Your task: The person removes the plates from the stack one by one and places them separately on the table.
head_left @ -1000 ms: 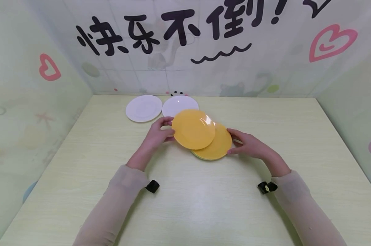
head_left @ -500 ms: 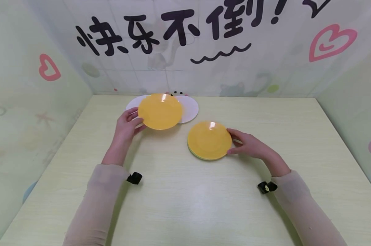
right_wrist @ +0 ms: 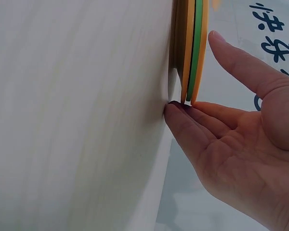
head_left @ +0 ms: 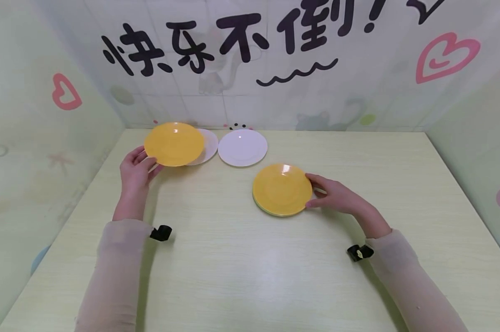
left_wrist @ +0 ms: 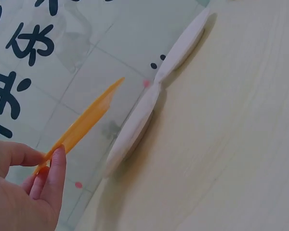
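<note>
Left hand [head_left: 135, 171] pinches a yellow plate [head_left: 173, 144] by its near-left rim, so it is held tilted above the left white plate [head_left: 205, 146], far left on the surface [head_left: 250, 267]. Right hand [head_left: 330, 196] is laid with relaxed fingers against the stack [head_left: 281, 190]'s right edge, steadying it. Open room is left near and right.
</note>
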`<act>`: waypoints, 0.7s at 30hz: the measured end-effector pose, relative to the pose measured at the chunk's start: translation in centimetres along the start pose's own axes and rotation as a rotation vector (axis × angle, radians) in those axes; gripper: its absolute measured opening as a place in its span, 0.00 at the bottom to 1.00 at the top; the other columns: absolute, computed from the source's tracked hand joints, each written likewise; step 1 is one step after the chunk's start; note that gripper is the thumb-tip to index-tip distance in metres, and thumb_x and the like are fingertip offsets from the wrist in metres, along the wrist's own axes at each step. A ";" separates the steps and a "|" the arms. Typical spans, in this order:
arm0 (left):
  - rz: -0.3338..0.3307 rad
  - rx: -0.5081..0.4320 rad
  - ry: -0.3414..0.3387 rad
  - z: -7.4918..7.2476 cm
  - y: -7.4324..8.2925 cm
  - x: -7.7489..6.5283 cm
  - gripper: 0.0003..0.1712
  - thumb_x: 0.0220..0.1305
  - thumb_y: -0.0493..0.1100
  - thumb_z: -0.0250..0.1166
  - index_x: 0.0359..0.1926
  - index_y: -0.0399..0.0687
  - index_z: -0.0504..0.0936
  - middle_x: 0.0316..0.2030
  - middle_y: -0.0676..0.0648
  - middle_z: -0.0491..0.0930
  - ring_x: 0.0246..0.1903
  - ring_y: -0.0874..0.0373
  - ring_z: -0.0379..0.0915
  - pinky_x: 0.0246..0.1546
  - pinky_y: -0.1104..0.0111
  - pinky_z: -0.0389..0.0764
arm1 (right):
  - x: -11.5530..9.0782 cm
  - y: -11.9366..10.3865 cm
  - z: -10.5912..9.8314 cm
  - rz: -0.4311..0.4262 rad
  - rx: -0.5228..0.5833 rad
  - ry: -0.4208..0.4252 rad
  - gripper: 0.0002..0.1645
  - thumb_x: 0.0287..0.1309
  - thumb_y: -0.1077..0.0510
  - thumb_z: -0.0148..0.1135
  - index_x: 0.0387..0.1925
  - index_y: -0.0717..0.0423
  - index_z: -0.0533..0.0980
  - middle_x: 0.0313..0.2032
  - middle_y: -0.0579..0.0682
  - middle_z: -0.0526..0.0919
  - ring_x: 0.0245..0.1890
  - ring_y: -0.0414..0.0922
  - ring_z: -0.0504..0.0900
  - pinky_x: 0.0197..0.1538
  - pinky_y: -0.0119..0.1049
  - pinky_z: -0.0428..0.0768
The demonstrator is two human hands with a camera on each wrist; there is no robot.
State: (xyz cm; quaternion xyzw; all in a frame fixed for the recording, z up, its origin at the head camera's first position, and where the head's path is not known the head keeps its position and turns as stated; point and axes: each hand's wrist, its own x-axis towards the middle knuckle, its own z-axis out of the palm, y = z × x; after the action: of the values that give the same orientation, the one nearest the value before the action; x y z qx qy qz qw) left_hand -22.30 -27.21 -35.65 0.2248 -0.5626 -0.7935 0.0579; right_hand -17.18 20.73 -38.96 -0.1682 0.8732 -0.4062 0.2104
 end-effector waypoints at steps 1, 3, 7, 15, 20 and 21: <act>0.001 -0.014 0.016 -0.3 0.1 0.2 0.31 0.64 0.24 0.58 0.64 0.49 0.66 0.48 0.53 0.72 0.35 0.63 0.82 0.34 0.73 0.88 | 0.0 0.0 0.0 -0.001 0.000 -0.001 0.53 0.61 0.56 0.69 0.76 0.68 0.49 0.76 0.66 0.55 0.74 0.63 0.58 0.74 0.55 0.67; -0.002 -0.047 0.047 -0.9 0.1 0.8 0.29 0.63 0.23 0.58 0.61 0.50 0.67 0.48 0.53 0.72 0.34 0.63 0.82 0.34 0.73 0.89 | 0.0 0.0 0.0 0.001 -0.005 -0.002 0.53 0.61 0.55 0.69 0.76 0.68 0.49 0.76 0.66 0.55 0.74 0.63 0.59 0.73 0.55 0.67; -0.017 -0.121 0.096 -2.2 0.1 1.8 0.30 0.63 0.22 0.58 0.60 0.51 0.66 0.49 0.53 0.71 0.34 0.61 0.81 0.35 0.71 0.89 | 0.1 0.0 0.0 0.003 -0.009 -0.002 0.52 0.61 0.55 0.69 0.76 0.68 0.49 0.75 0.66 0.55 0.74 0.63 0.59 0.73 0.55 0.67; -0.051 -0.180 0.202 -3.8 0.6 3.2 0.33 0.63 0.21 0.57 0.63 0.54 0.65 0.50 0.54 0.69 0.37 0.61 0.78 0.33 0.73 0.88 | 0.1 0.0 0.1 0.002 -0.011 0.003 0.52 0.61 0.56 0.69 0.76 0.68 0.50 0.75 0.66 0.56 0.74 0.63 0.59 0.73 0.54 0.67; -0.084 -0.184 0.263 -4.4 0.5 3.8 0.35 0.64 0.23 0.58 0.66 0.57 0.63 0.52 0.56 0.68 0.46 0.61 0.75 0.40 0.74 0.88 | 0.2 0.1 0.1 0.007 -0.014 0.004 0.52 0.61 0.55 0.69 0.76 0.68 0.49 0.75 0.66 0.56 0.74 0.62 0.59 0.73 0.54 0.67; -0.087 -0.193 0.272 -4.5 0.4 3.9 0.35 0.64 0.23 0.58 0.65 0.57 0.63 0.52 0.57 0.68 0.46 0.61 0.75 0.41 0.74 0.87 | 0.2 0.1 0.1 0.010 -0.015 0.005 0.52 0.61 0.55 0.69 0.76 0.68 0.49 0.75 0.65 0.56 0.74 0.62 0.59 0.73 0.54 0.68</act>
State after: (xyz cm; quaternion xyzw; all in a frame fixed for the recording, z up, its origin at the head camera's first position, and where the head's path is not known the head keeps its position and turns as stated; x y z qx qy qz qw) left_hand -23.98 -32.64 -37.60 0.3478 -0.4603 -0.8078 0.1207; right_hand -17.34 20.68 -39.14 -0.1642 0.8776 -0.3989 0.2089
